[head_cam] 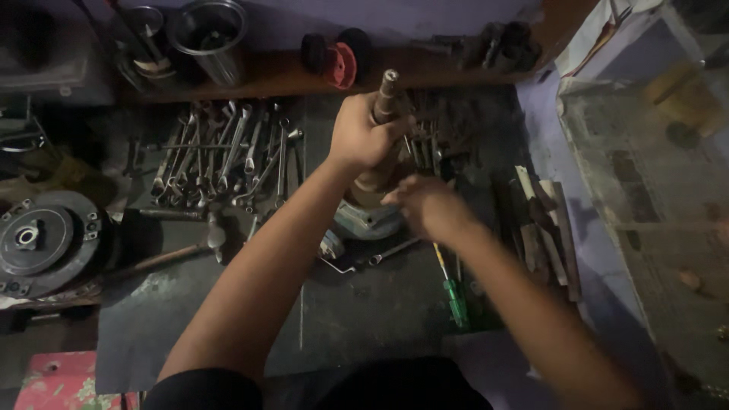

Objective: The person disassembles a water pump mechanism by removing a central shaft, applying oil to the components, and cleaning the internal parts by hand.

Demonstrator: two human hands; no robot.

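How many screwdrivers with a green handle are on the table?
1. The green-handled screwdriver lies on the dark workbench, just below the right hand and beside the right forearm. More could be hidden under the arms or lost in the dim tool pile.

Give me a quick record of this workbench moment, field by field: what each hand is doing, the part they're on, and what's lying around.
left hand: gripping the upright shaft near its top
right hand: blurred, at the shaft's lower part; grip unclear
base: round metal housing under the shaft
spanners: laid in a row, left of the hands
screwdriver: green handle, below the right hand
hammer: lying left of the base
pulley disc: far left
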